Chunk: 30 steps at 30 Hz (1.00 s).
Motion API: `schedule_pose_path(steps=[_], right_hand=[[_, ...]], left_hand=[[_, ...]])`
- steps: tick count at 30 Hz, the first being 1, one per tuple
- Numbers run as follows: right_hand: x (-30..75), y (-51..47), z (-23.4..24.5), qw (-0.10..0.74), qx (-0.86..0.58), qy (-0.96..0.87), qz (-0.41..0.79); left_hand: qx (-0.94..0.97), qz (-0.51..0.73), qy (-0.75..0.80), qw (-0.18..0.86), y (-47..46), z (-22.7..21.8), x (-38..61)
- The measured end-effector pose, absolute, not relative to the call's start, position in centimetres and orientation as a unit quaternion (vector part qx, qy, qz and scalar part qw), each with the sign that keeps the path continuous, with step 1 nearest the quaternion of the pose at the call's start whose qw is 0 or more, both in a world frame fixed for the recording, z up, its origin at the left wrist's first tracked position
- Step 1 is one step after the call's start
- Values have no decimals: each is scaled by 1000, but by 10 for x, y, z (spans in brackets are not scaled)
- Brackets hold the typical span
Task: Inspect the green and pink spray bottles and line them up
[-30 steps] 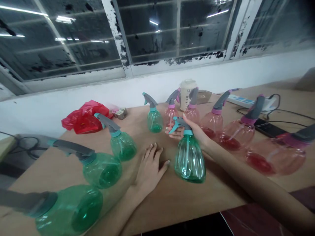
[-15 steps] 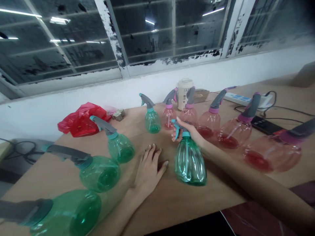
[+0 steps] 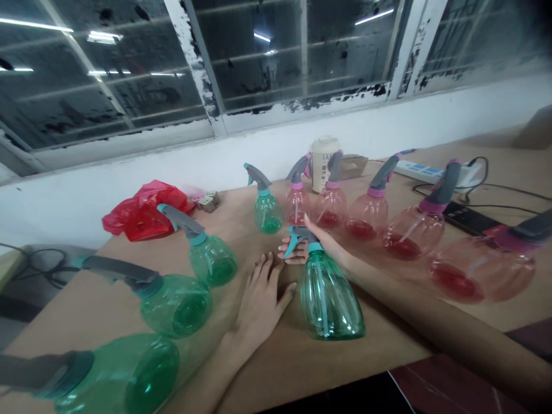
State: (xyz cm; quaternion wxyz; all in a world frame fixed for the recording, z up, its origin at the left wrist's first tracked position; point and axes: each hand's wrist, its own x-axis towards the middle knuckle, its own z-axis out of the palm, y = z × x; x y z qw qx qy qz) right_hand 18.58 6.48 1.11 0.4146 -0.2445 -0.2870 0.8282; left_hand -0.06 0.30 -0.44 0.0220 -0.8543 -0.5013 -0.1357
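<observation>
My right hand is around the neck and grey spray head of a green spray bottle, thumb raised and fingers behind the turquoise trigger. This bottle leans a little; whether its base touches the table is hard to tell. My left hand lies flat on the wooden table, fingers stretched out, holding nothing. Left of it stand other green spray bottles: a near one, a second and a third. Farther back is another green bottle.
Several pink spray bottles with red bottoms, including one near my right forearm, curve along the right side. Behind them are a paper cup, a power strip and a black phone-like object. A red plastic bag lies back left.
My right hand and the green spray bottle have moved slightly left and down. The right thumb has lifted and the fingers show more beyond the trigger. My left hand stays put.
</observation>
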Motion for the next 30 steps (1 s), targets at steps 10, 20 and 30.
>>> schedule_pose_path(steps=[10,20,30], right_hand=[[184,61,16,451,-259,-303,799],[189,47,58,600,-258,-475,590],[166,72,107,566,-260,-630,465]], left_hand=[[-855,-137,-499,26,2,-3,0],[-866,-123,-485,-15,-2,4,2],[-860,-149,-488,-7,-11,6,6]])
